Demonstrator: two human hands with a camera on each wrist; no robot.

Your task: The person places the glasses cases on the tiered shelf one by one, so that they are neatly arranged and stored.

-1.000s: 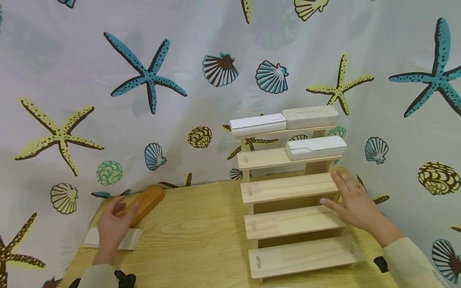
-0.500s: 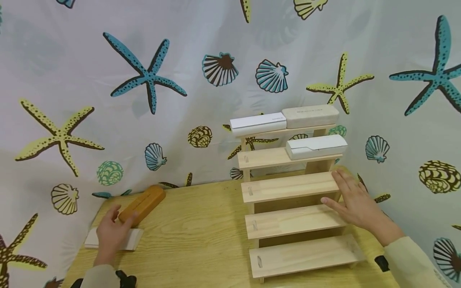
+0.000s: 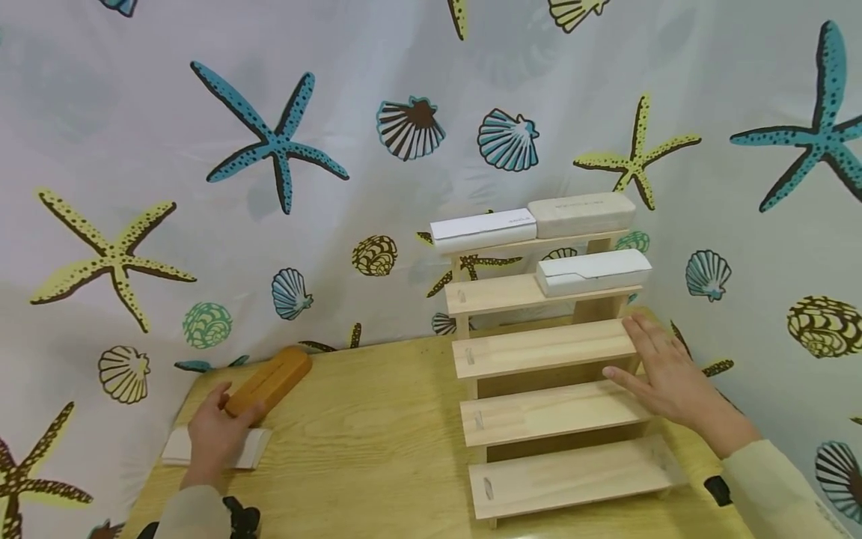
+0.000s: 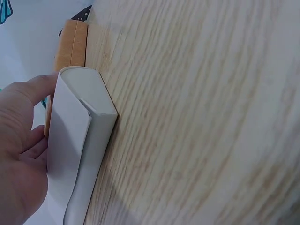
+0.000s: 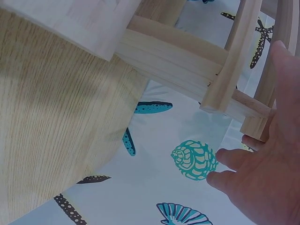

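My left hand (image 3: 217,436) reaches around the near end of an orange glasses case (image 3: 276,378), thumb on one side and fingers on the other. The case lies flat at the table's back left. Just in front of it, partly hidden by this hand, lies a white flap-lidded glasses case (image 4: 70,126). My right hand (image 3: 673,378) rests at the right end of a stepped wooden rack (image 3: 545,348), fingertips on the middle shelf's edge and thumb extended in front. In the right wrist view its fingers (image 5: 236,159) look straight beside the rack's side frame.
The rack's top shelf carries a white case (image 3: 483,230) and a cream case (image 3: 582,215). Another white case (image 3: 592,272) lies on the right of the second shelf. A patterned curtain (image 3: 269,45) closes off the back and sides of the wooden table (image 3: 357,449).
My left hand has come down onto the orange glasses case's near end, its thumb and fingers drawing in around it. The right hand keeps its place on the rack.
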